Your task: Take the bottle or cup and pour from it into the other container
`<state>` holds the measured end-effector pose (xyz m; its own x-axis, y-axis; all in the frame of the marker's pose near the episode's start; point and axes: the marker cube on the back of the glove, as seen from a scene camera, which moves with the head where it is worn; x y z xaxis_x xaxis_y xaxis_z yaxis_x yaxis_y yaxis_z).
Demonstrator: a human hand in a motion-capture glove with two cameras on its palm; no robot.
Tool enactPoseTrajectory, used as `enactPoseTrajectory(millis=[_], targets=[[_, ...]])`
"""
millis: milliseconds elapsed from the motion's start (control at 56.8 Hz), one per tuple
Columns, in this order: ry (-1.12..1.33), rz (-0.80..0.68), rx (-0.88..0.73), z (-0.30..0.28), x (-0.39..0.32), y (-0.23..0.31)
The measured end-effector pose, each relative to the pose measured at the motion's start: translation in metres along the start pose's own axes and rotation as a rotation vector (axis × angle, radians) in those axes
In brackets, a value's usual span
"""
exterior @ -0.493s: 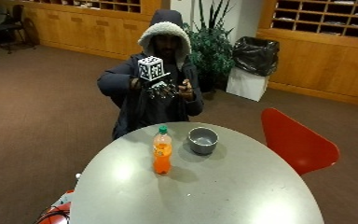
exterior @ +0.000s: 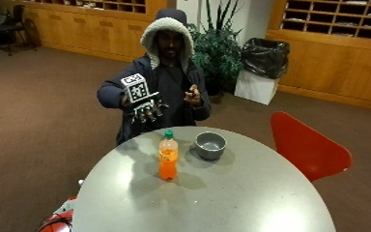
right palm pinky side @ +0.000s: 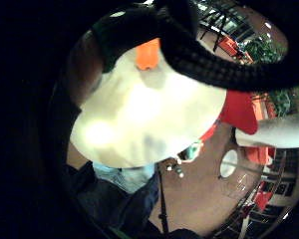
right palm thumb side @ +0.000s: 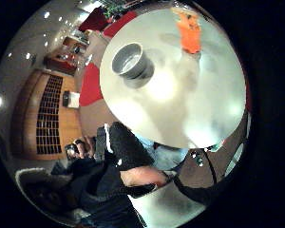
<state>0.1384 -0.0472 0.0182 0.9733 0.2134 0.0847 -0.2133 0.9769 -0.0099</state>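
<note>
Since half a second ago the gloved right hand (exterior: 144,110) has dropped slightly toward the round grey table (exterior: 249,193), hovering above its far edge, fingers relaxed and spread, grasping nothing. The orange soda bottle (exterior: 167,161) (green cap on) stands upright on the table below and just in front of that hand, untouched. The grey cup (exterior: 210,145) sits just beside the bottle, nearer the bare hand (exterior: 192,95), which is raised at chest height.
</note>
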Motion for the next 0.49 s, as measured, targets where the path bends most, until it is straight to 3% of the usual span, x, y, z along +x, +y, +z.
enactPoseTrajectory(millis=[159, 247, 335, 493], targets=[[-0.122, 0.065, 0.052, 0.014, 0.046, -0.043], [-0.206, 0.093, 0.255, 0.023, 0.064, -0.086], [-0.343, 0.074, 0.114, 0.039, 0.074, -0.093], [-0.65, 0.065, 0.135, 0.058, 0.078, -0.133]])
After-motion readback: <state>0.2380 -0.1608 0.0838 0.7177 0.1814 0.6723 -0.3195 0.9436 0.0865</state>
